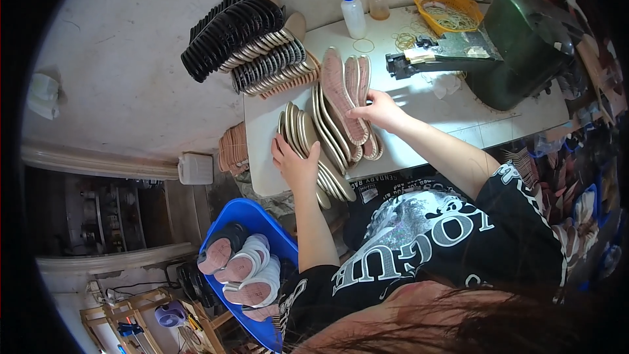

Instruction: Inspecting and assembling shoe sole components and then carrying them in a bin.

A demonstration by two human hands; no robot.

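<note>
My left hand (pixel 298 165) is wrapped round a stack of beige shoe soles (pixel 303 132) standing on edge at the near side of the white table. Thumb and fingers press on the stack's two sides. To its right, my right hand (pixel 383 111) grips a pink-faced shoe sole (pixel 341 88) with pale edging, thumb on its face and fingers behind. More pink soles (pixel 358 78) lie right beside it, partly hidden by the hand. Between the two groups stands a row of soles (pixel 324 121) on edge, touching both.
Rows of black and beige soles (pixel 232 36) stand at the back left. A green sewing machine (pixel 517 46) fills the right, near a yellow basket (pixel 478 10) of rubber bands, a blue-capped bottle (pixel 354 16) and a red-tipped bottle (pixel 379 6). A blue bin (pixel 239 208) holds several soles.
</note>
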